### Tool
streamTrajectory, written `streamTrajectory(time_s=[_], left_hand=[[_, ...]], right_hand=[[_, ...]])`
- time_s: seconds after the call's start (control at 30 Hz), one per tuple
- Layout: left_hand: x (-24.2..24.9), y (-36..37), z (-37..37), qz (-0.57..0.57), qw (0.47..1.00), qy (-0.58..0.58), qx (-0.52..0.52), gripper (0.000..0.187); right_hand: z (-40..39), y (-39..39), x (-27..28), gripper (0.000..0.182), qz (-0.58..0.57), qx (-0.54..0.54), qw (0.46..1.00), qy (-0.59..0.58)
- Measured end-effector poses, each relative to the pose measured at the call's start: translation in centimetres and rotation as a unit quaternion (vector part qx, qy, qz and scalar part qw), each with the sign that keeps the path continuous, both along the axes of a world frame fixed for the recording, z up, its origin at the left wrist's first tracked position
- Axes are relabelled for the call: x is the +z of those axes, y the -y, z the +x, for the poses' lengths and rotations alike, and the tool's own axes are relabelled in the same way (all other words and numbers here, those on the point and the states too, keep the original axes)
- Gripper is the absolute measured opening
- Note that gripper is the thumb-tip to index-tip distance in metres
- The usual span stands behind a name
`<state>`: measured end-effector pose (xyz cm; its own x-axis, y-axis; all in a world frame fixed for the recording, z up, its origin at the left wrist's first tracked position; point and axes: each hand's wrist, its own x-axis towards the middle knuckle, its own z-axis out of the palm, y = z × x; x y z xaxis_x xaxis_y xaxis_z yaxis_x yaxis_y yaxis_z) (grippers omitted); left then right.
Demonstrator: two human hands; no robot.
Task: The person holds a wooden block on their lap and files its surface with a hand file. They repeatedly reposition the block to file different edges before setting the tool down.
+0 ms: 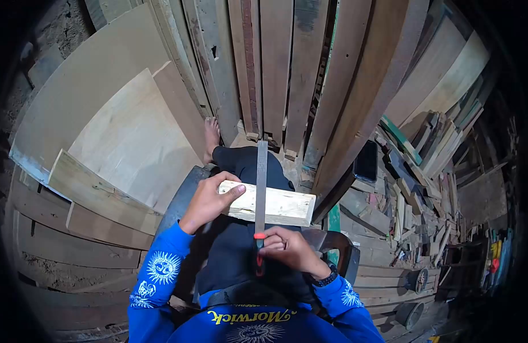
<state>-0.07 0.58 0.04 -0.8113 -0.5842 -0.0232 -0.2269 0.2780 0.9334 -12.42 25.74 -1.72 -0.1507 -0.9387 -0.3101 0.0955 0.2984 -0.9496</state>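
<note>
A pale wooden block [292,207] lies across my lap. My left hand [209,200] grips its left end, with the thumb on the top face and the fingers at the far edge. In my right hand [290,249] is a long flat metal file [261,188] with a red and black handle. The fingers are closed around the handle, near where the blade begins. The file's blade crosses over the middle of the block and points away from me, overlapping its top face in this view.
Tall planks [274,68] stand in front of me. Plywood sheets [132,137] lean at the left. A dark phone [365,162] rests by a thick brown board [370,97]. Wood offcuts [413,194] are heaped at the right, with two buckets [410,314] lower down.
</note>
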Motion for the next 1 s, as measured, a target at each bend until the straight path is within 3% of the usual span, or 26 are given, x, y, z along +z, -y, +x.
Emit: streamTrajectory(time_s=[0.1,0.23,0.3,0.37,0.43,0.5,0.57,0.6,0.7,0.73,0.83,1.0], left_hand=[[-0.2,-0.1,-0.1,-0.011,1.000,-0.002,-0.004,0.036],[-0.4,-0.1,0.0,-0.007,1.000,-0.002,-0.008,0.035],[-0.2,-0.1,0.0,0.008,1.000,-0.004,-0.002,0.034],[-0.2,-0.2,0.0,0.008,1.000,-0.001,-0.003,0.034],[-0.1,0.0,-0.2,0.002,1.000,-0.001,-0.006,0.035],[-0.2,-0.1,-0.2,0.004,1.000,-0.017,-0.006,0.035],[0.1,-0.2,0.1,0.009,1.000,-0.002,-0.003,0.035],[0.1,-0.2,0.1,0.007,1.000,-0.001,0.000,0.035],[0.1,-0.3,0.0,0.009,1.000,0.005,0.000,0.035],[0.0,-0.2,0.0,0.000,1.000,0.000,-0.002,0.035],[-0.3,0.0,-0.2,0.001,1.000,-0.015,-0.002,0.034],[-0.3,-0.3,0.1,0.007,1.000,-0.003,0.001,0.033]], right_hand=[[-0.2,0.5,1.0,0.040,-0.007,-0.071,0.995,0.064],[0.6,0.0,-0.4,0.033,0.050,-0.024,0.998,-0.035],[0.6,-0.2,-0.8,0.031,-0.035,0.032,0.992,-0.117],[0.7,-0.1,-1.1,0.033,-0.050,-0.025,0.996,-0.070],[0.0,0.9,0.1,0.035,0.010,-0.096,0.994,0.046],[0.2,0.7,0.2,0.036,0.015,-0.098,0.994,0.041],[0.3,0.0,0.0,0.034,0.024,0.046,0.990,-0.133],[0.6,-0.1,-0.4,0.034,0.005,0.035,0.997,-0.075],[0.3,-0.2,-0.4,0.034,-0.030,-0.021,0.997,-0.069],[-0.1,0.3,-0.8,0.034,-0.010,-0.056,0.998,0.004],[0.0,0.5,0.1,0.035,0.029,-0.057,0.998,-0.017],[0.9,-0.2,0.2,0.031,-0.015,0.032,0.992,-0.119]])
